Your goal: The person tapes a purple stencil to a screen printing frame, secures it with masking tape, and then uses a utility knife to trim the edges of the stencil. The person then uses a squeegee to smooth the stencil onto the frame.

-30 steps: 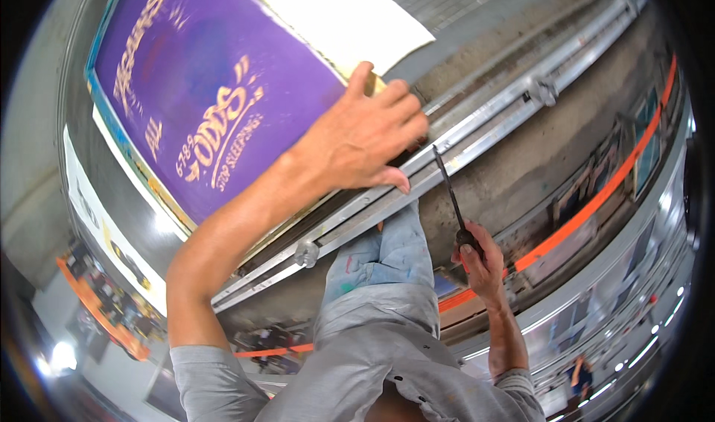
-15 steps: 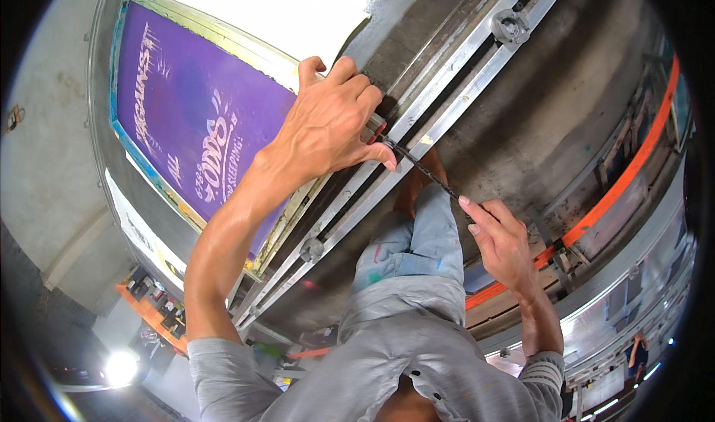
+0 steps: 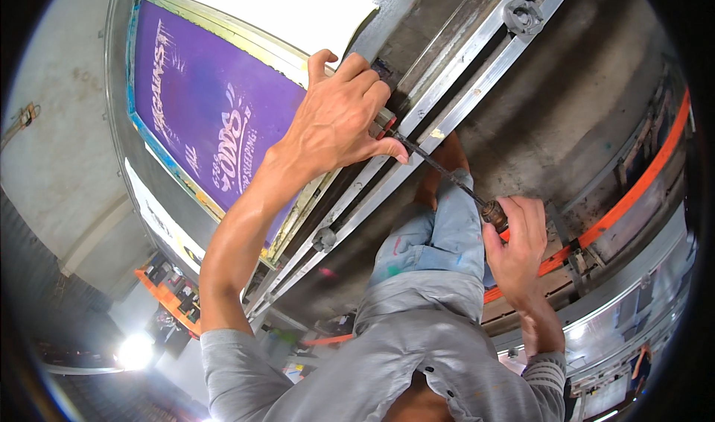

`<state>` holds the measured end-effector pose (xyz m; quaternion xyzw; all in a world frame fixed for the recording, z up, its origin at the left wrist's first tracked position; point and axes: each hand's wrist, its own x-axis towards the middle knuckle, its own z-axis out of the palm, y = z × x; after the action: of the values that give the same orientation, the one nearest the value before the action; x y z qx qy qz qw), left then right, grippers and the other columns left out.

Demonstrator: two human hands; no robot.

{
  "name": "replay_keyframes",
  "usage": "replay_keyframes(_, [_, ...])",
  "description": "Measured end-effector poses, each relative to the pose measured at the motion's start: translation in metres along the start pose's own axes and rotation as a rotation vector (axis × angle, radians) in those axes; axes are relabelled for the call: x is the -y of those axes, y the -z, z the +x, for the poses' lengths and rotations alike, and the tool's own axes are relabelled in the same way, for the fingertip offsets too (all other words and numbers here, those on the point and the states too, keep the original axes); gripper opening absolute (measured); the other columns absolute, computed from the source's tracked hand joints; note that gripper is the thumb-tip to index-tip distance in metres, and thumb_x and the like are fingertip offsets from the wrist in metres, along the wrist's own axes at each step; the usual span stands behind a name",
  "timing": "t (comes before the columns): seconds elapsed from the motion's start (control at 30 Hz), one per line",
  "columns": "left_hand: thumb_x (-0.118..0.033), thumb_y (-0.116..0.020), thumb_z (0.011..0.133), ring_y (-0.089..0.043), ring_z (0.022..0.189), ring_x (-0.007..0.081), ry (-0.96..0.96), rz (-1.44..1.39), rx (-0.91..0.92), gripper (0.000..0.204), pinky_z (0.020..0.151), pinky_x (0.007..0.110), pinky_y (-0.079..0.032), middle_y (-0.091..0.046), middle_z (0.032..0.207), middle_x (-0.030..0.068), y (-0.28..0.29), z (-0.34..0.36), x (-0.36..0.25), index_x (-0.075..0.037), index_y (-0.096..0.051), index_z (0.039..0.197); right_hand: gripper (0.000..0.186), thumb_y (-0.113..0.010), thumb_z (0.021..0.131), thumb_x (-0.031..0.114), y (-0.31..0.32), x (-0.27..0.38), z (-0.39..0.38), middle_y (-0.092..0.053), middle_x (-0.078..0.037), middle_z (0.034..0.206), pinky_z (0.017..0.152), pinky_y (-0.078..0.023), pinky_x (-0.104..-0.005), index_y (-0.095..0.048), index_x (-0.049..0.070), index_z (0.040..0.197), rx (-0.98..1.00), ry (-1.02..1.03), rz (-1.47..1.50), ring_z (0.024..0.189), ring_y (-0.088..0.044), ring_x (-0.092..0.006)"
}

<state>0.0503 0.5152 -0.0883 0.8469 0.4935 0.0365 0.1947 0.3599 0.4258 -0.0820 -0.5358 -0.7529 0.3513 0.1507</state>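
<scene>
My left hand (image 3: 337, 115) is clamped over the near right edge of a screen-printing frame (image 3: 223, 37), its fingers bent over the rim and its thumb stretched out beside a dark shaft. Purple mesh (image 3: 205, 98) with pale lettering fills the frame. In my right hand (image 3: 523, 234) is a long, dark screwdriver (image 3: 449, 175); fingers and thumb close round its brownish handle. The shaft points up and left to a small red-edged metal part (image 3: 385, 122) beside my left thumb. Its tip is too small to make out there.
Two parallel metal rails (image 3: 488, 81) run diagonally under the shaft, with a round grey fitting (image 3: 523, 18) on them. A white sheet (image 3: 290, 8) lies beyond the frame. An orange bar (image 3: 622, 204) curves along the right. My legs stand below the rails.
My right hand has shifted down and right along the screwdriver, from its shaft to its handle, which now shows. My left hand keeps its place on the frame; the whole view has shifted slightly.
</scene>
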Motion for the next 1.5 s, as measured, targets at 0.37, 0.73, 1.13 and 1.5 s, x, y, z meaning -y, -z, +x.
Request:
replay_keyframes(0.37, [-0.065,-0.083,0.044,-0.052,0.068,0.0221,-0.108,-0.083,-0.064,0.068,0.062,0.035,-0.037,-0.049,0.067,0.0020,-0.009,0.004,0.010,-0.009,-0.056,0.070,0.040,-0.078,0.075,0.009,0.000,-0.002,0.006,-0.060,-0.010,0.083,0.057,-0.045,-0.0338,-0.071,0.003,0.115,0.037,0.156,0.017,0.064,-0.056,-0.0229])
replay_keyframes(0.73, [-0.061,-0.084,0.043,-0.052,0.068,0.0225,-0.101,-0.105,-0.070,0.065,0.062,0.036,-0.038,-0.049,0.066,0.0024,-0.013,0.009,0.005,-0.009,-0.056,0.069,0.041,-0.067,0.088,0.008,0.011,-0.045,0.029,-0.065,-0.013,0.075,0.055,-0.045,-0.0274,-0.064,-0.002,0.128,0.743,-1.016,1.451,0.060,-0.056,-0.0159])
replay_keyframes(1.13, [-0.056,-0.078,0.060,-0.056,0.090,0.0222,-0.194,-0.187,-0.322,0.055,0.090,0.049,-0.038,-0.057,0.079,0.0033,-0.012,-0.025,0.013,-0.007,-0.062,0.080,0.053,-0.073,0.090,0.032,0.032,-0.043,0.000,-0.061,-0.013,0.085,0.058,-0.050,-0.0331,-0.055,0.006,0.132,0.555,-0.615,1.450,0.069,-0.061,-0.0245])
replay_keyframes(1.5, [-0.032,-0.085,0.069,-0.050,0.126,0.0291,0.719,-0.274,-1.045,0.051,0.108,0.055,-0.033,-0.063,0.126,0.0082,-0.001,-0.182,-0.066,-0.008,-0.070,0.111,0.011,-0.060,0.084,0.011,-0.012,0.148,0.135,-0.055,-0.008,0.082,0.058,-0.046,-0.0298,-0.051,0.005,0.088,0.533,-0.131,0.913,0.065,-0.055,-0.0174])
